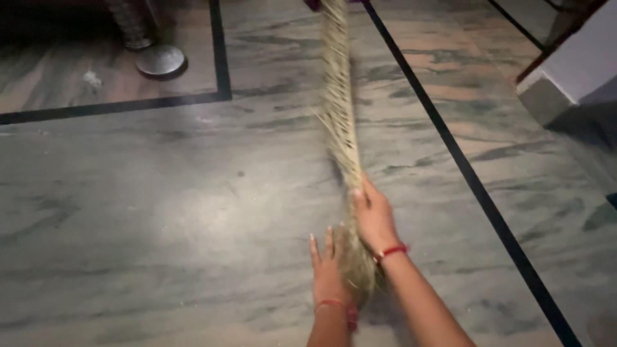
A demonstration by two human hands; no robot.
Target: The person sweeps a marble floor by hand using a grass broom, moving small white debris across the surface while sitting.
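My right hand (375,218) is stretched ahead, fingers curled closed in a grip, wrist straight, forearm slanting back to the right. My left hand (329,270) lies just behind and left of that grip, palm down, fingers flat and extended.

Bare floor (160,212) lies open leftward (a furniture leg (132,26) far off); wall corner (546,96) blocks right.

We see the grass broom (339,109) blurred along its length, its far end cut off by the top edge (both forearms leave the bottom edge), and its near end hiding the left hand's (330,270) palm.
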